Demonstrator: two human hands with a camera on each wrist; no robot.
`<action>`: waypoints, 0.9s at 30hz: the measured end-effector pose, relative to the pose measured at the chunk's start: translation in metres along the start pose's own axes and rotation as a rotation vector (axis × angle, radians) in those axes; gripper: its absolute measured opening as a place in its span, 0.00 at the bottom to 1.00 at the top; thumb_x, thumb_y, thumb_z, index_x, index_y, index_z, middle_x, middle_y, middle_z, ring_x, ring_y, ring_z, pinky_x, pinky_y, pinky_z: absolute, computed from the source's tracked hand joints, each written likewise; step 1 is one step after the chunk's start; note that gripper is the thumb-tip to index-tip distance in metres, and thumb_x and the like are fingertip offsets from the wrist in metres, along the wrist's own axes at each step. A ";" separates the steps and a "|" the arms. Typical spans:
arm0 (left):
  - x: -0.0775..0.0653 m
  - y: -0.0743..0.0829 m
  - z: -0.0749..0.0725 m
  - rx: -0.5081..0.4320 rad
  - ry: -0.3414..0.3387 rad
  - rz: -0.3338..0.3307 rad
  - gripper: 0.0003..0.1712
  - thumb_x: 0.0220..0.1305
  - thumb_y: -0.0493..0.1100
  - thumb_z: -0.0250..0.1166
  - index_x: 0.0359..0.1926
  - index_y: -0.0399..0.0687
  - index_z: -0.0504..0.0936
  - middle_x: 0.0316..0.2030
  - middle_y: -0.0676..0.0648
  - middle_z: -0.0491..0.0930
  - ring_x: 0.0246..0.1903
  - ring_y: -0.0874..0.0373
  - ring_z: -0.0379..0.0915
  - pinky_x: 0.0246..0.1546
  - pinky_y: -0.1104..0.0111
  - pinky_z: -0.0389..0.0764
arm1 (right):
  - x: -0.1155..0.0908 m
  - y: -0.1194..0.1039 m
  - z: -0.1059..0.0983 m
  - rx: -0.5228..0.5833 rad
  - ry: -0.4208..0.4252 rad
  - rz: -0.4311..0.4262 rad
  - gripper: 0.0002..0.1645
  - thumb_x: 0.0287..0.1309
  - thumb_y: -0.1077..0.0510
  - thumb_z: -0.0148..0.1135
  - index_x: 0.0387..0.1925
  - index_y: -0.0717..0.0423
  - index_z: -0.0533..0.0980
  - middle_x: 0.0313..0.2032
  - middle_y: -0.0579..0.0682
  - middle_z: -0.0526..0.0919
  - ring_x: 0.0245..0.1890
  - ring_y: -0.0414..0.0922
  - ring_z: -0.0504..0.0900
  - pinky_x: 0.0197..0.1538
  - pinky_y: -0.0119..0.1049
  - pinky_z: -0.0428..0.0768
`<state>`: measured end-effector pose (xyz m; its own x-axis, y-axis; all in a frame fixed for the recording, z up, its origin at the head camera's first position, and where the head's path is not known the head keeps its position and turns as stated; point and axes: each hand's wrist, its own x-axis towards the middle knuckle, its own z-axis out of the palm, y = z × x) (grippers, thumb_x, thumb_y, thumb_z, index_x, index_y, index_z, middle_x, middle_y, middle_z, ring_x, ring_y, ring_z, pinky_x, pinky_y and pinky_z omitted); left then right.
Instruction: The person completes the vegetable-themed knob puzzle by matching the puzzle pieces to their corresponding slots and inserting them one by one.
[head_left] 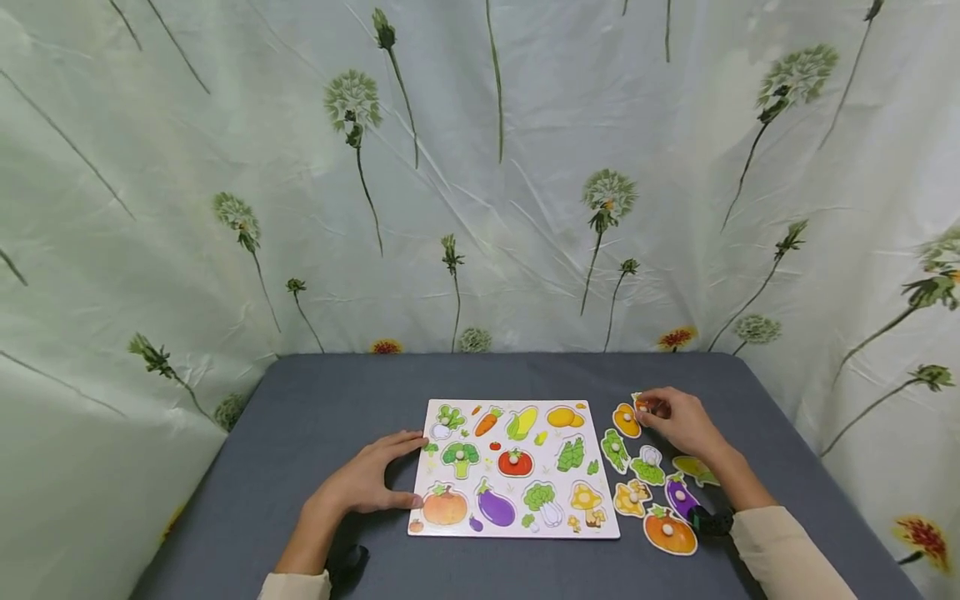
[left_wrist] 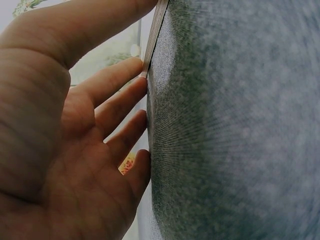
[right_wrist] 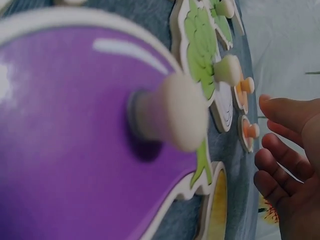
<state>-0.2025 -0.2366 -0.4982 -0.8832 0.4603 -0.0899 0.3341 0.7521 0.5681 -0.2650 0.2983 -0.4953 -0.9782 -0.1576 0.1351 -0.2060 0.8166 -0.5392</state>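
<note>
A white vegetable puzzle board [head_left: 480, 523] lies on the table. My left hand [head_left: 375, 473] rests at its left edge, thumb and fingers spread and fairly straight; the left wrist view shows the fingertips beside the board's wooden edge [left_wrist: 156, 35]. A broccoli piece [head_left: 460, 457] and a tomato piece [head_left: 515, 462], both with knobs, sit in the board. My right hand [head_left: 681, 425] is over an orange piece [head_left: 640, 403] at the far right, partly hidden in the head view. In the right wrist view, its loosely bent fingers appear apart from the knob [right_wrist: 254, 131].
Several knobbed pieces lie right of the board: a potato-like piece [head_left: 626, 420], asparagus [head_left: 615, 450], a leafy white-and-green piece [head_left: 648, 467], mushroom [head_left: 632, 497], eggplant [head_left: 681, 495], pumpkin [head_left: 670, 531] and corn [head_left: 693, 470]. A flowered curtain [head_left: 525, 250] hangs behind the grey table [head_left: 352, 392].
</note>
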 end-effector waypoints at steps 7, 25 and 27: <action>-0.001 -0.001 0.001 0.003 0.009 0.006 0.53 0.50 0.63 0.78 0.75 0.53 0.71 0.75 0.43 0.66 0.75 0.34 0.58 0.67 0.29 0.60 | 0.001 0.004 0.001 0.021 -0.034 0.008 0.15 0.65 0.56 0.70 0.49 0.60 0.84 0.33 0.48 0.84 0.29 0.39 0.75 0.32 0.31 0.73; -0.001 0.001 0.002 0.005 0.008 -0.002 0.53 0.49 0.62 0.79 0.75 0.54 0.70 0.76 0.43 0.66 0.76 0.35 0.57 0.68 0.29 0.59 | 0.002 0.014 0.001 0.048 -0.027 0.088 0.13 0.70 0.58 0.65 0.49 0.63 0.84 0.37 0.54 0.87 0.33 0.43 0.78 0.38 0.35 0.76; -0.001 0.002 0.001 0.002 0.005 -0.004 0.53 0.49 0.62 0.79 0.75 0.54 0.70 0.76 0.43 0.65 0.76 0.35 0.56 0.68 0.29 0.58 | 0.001 0.014 0.001 0.045 -0.025 0.083 0.13 0.69 0.58 0.65 0.48 0.62 0.85 0.38 0.54 0.87 0.33 0.43 0.78 0.39 0.36 0.77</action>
<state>-0.2007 -0.2354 -0.4975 -0.8861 0.4550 -0.0880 0.3313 0.7547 0.5662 -0.2692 0.3085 -0.5032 -0.9922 -0.1043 0.0676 -0.1241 0.8015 -0.5849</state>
